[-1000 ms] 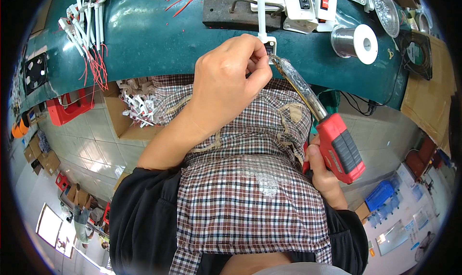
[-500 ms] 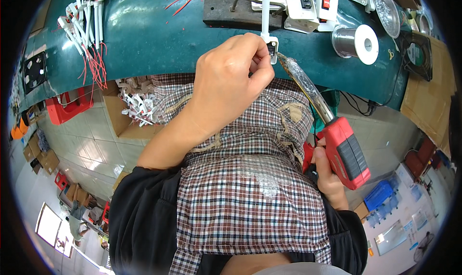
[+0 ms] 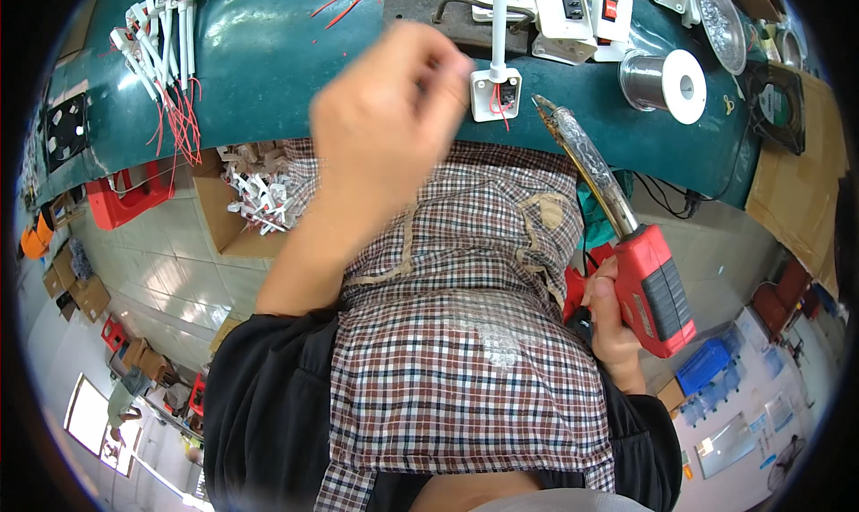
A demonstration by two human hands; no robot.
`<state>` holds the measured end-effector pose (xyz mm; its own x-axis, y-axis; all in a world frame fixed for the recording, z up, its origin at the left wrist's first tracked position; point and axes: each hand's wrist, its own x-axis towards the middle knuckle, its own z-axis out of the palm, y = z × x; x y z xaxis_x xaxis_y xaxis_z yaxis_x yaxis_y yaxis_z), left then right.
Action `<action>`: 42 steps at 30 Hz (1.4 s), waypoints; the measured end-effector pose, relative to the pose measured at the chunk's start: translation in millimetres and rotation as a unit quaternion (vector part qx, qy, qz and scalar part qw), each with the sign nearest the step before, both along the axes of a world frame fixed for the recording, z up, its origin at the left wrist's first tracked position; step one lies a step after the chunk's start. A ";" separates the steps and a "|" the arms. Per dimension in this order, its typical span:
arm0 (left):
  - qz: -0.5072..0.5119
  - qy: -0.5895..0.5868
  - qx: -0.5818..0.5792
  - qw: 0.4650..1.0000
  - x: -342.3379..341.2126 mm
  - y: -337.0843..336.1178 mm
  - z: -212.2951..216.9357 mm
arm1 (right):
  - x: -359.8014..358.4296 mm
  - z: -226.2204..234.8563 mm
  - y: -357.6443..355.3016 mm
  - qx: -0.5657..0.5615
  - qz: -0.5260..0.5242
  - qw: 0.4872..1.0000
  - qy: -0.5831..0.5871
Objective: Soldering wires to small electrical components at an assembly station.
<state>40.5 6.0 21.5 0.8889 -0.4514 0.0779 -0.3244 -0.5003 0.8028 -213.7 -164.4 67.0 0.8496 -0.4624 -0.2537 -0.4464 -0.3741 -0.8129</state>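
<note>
Lifted clear of the small white switch module (image 3: 495,89), the person's left hand (image 3: 385,127) now hangs blurred above the near edge of the green workbench (image 3: 268,55), where half a second ago it was pinching the part at the foot of its white stalk. Whether those fingers are closed on anything cannot be told through the motion blur. With that hand gone the module stands uncovered, its short red leads facing the worker, and by the look of it open to the iron. The right hand (image 3: 608,320) is clenched round the red-and-black grip of the soldering gun (image 3: 626,243), low at the right beside the checked shirt (image 3: 465,333). The tool's long axis runs on a diagonal from the grip at near right up to far left, its metal barrel pointing at the module, the tip just beside it but not visibly touching. A spool of solder wire (image 3: 667,81) sits on the bench to the right of the module, and finished white parts with red wires (image 3: 165,55) lie at far left
</note>
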 end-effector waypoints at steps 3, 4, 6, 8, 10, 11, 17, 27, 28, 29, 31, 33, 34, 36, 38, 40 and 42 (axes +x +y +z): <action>0.090 -0.092 0.120 0.984 40.7 21.1 -11.8 | -2.9 -2.8 -0.4 0.008 0.044 0.998 -0.033; 0.123 -0.105 0.155 0.975 49.1 35.3 -4.1 | -0.3 4.7 -2.3 0.013 0.033 0.999 -0.016; 0.112 -0.097 0.149 0.978 68.4 30.1 -24.7 | -0.2 0.4 0.0 -0.001 -0.007 1.000 0.011; 0.091 -0.074 0.141 0.983 80.9 33.6 -35.5 | -0.3 1.5 0.8 -0.012 -0.010 1.000 0.002; 0.082 -0.086 0.143 0.983 82.9 36.8 -36.4 | -3.4 -1.2 1.6 0.016 0.010 1.000 -0.015; 0.073 -0.098 0.145 0.982 83.3 36.8 -36.6 | -4.9 -2.4 1.7 0.044 0.028 0.998 -0.032; 0.105 -0.153 0.129 0.974 70.5 38.7 -25.7 | -3.5 -1.7 5.6 0.068 -0.013 0.997 -0.031; -0.043 -0.036 -0.053 0.997 -23.5 5.8 1.1 | -5.4 -2.9 3.9 0.073 -0.013 0.997 -0.026; -0.050 -0.049 -0.043 0.997 -28.3 3.5 -3.1 | -8.2 -4.5 1.3 0.072 0.009 0.997 -0.022; -0.057 -0.063 -0.032 0.996 -31.9 1.6 -6.3 | -10.1 -5.5 0.0 0.072 0.031 0.997 -0.018; -0.057 -0.100 -0.023 0.993 -34.0 -3.9 -11.5 | -11.6 -5.3 3.3 0.073 0.017 0.997 -0.018; -0.057 -0.138 -0.012 0.989 -34.6 -7.6 -15.4 | -12.5 -5.0 7.2 0.075 0.004 0.997 -0.018; -0.057 -0.146 -0.012 0.987 -34.1 -9.0 -16.6 | -11.9 -4.0 9.2 0.073 -0.040 0.997 0.006; -0.058 -0.154 -0.011 0.986 -33.8 -10.7 -17.7 | -10.9 -3.5 10.1 0.071 -0.084 0.993 0.030; -0.054 -0.159 -0.003 0.986 -34.1 -11.1 -18.2 | -8.8 -4.1 9.5 0.054 -0.068 0.996 0.034; -0.053 -0.161 0.003 0.986 -34.1 -11.1 -17.6 | -9.3 -7.0 7.9 0.045 -0.057 0.997 0.026; -0.053 -0.162 0.010 0.985 -34.6 -11.3 -17.4 | -9.1 -9.2 7.4 0.037 -0.047 0.998 0.019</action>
